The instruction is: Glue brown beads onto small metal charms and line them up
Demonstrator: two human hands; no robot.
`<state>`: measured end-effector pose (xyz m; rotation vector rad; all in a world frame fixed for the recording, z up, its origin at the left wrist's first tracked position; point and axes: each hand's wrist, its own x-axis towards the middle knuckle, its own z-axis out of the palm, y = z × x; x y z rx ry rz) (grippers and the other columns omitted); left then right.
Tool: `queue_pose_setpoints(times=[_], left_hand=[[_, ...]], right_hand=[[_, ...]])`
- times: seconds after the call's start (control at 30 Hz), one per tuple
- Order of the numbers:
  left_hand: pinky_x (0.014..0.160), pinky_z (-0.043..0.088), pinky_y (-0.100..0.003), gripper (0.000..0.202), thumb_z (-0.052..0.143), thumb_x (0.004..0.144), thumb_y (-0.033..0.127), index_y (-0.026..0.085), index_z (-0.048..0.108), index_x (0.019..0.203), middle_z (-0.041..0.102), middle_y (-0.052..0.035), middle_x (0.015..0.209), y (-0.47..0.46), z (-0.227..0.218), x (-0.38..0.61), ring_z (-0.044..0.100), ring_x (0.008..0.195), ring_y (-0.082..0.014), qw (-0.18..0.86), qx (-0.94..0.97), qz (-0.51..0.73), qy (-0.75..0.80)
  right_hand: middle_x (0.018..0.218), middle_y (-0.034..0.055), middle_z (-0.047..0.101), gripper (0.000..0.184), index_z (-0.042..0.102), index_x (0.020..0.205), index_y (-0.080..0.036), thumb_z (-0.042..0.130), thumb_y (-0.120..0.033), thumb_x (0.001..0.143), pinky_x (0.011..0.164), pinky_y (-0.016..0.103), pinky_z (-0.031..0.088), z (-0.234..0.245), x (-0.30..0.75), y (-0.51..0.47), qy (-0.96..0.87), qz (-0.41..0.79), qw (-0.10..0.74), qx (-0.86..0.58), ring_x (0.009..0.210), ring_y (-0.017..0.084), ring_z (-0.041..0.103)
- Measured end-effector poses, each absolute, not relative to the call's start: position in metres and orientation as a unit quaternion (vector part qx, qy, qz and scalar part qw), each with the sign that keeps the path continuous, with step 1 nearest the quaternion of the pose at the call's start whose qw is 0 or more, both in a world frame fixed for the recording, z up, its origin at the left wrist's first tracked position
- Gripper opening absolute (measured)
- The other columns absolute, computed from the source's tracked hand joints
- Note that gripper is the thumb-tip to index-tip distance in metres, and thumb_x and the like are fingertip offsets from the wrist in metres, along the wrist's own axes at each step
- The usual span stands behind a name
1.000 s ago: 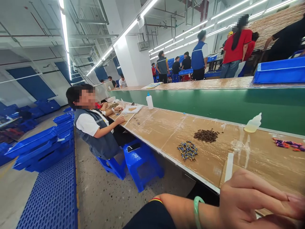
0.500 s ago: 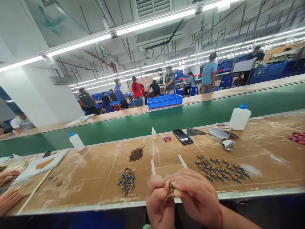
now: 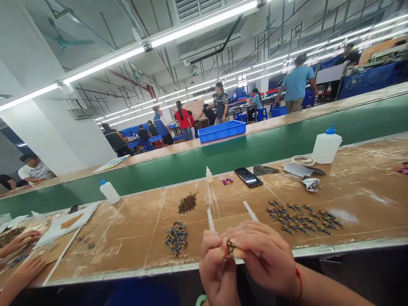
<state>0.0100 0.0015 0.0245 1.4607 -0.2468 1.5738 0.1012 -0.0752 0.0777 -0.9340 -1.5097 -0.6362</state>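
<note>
My left hand (image 3: 217, 267) and my right hand (image 3: 264, 257) meet at the table's near edge, fingertips pinched together on one small dark piece (image 3: 230, 247) between them. Just left of my hands lies a pile of blue and gold small parts (image 3: 176, 237). Beyond it sits a heap of small brown parts (image 3: 188, 203). To the right, several blue and gold pieces lie in rows (image 3: 302, 217). Two white strips (image 3: 210, 219) lie on the brown table (image 3: 127, 238) ahead of my hands.
A phone (image 3: 248, 177), a small dropper bottle (image 3: 208, 174), a large white bottle (image 3: 326, 145) and a roll of tape (image 3: 303, 160) stand near the green conveyor (image 3: 223, 159). A co-worker's hands (image 3: 19, 255) work at the left. A blue tray (image 3: 221, 130) sits beyond; people stand behind.
My view swung from the left along the table to straight ahead over the last second. My hands came together on the small piece and have stayed there since.
</note>
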Motion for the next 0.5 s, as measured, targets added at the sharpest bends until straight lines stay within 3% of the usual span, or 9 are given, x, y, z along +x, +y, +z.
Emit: queue_pose_setpoints(times=[0.3, 0.43, 0.5], left_hand=[[0.069, 0.051, -0.028, 0.008, 0.067, 0.089, 0.027, 0.023, 0.075, 0.088, 0.064, -0.0014, 0.079, 0.006, 0.026, 0.009, 0.057, 0.076, -0.0157, 0.458, 0.582, 0.669, -0.069], [0.07, 0.056, -0.036, 0.014, 0.084, 0.073, 0.033, 0.028, 0.075, 0.083, 0.07, 0.0004, 0.084, 0.022, -0.005, 0.007, 0.064, 0.079, -0.0218, 0.502, 0.542, 0.673, -0.016], [0.075, 0.059, -0.043, 0.014, 0.079, 0.081, 0.034, 0.029, 0.074, 0.093, 0.072, -0.0009, 0.099, 0.021, -0.029, 0.01, 0.067, 0.089, -0.026, 0.572, 0.517, 0.637, -0.009]], right_hand=[[0.083, 0.0043, 0.077, 0.011, 0.057, 0.099, -0.019, 0.048, -0.014, 0.102, 0.076, 0.021, 0.062, 0.083, 0.1, -0.076, -0.661, -0.26, 0.59, -0.385, 0.081, 0.012, 0.076], [0.084, 0.0035, 0.077, 0.009, 0.056, 0.1, -0.019, 0.048, -0.017, 0.103, 0.077, 0.019, 0.06, 0.075, 0.103, -0.072, -0.644, -0.278, 0.602, -0.382, 0.079, 0.011, 0.076], [0.083, 0.0028, 0.077, 0.008, 0.056, 0.099, -0.019, 0.05, -0.023, 0.103, 0.076, 0.018, 0.059, 0.063, 0.104, -0.068, -0.63, -0.299, 0.597, -0.396, 0.077, 0.011, 0.076]])
